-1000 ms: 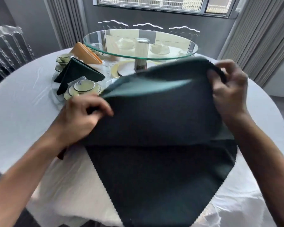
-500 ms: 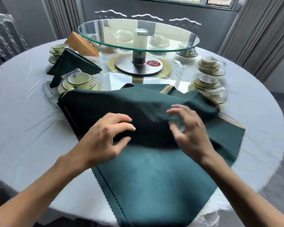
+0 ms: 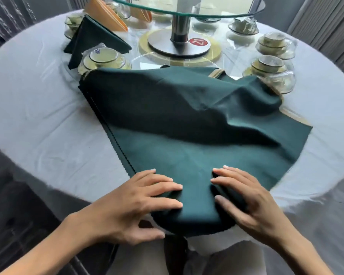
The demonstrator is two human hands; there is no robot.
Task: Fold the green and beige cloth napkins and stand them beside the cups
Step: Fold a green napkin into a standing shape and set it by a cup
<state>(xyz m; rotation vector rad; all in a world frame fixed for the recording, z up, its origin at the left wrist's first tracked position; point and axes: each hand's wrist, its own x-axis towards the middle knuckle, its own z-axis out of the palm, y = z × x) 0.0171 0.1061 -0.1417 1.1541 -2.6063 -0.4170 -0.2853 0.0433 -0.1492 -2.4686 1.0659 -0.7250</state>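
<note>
Hands, left hand point(image 3: 131, 205) and right hand point(image 3: 252, 203), press near-straight fingers on the green napkin point(image 3: 187, 120) at lower centre, gripping nothing; smooth outward evenly before creasing.

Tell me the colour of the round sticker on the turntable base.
Red sticker with white numbers, seen in the head view.

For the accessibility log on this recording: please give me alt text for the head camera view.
Two hands, left hand and right hand, press flat on the near corner of a large green napkin spread over a white-clothed round table. Behind it, a folded green napkin and an orange one stand by wrapped cups around a glass turntable.
</note>
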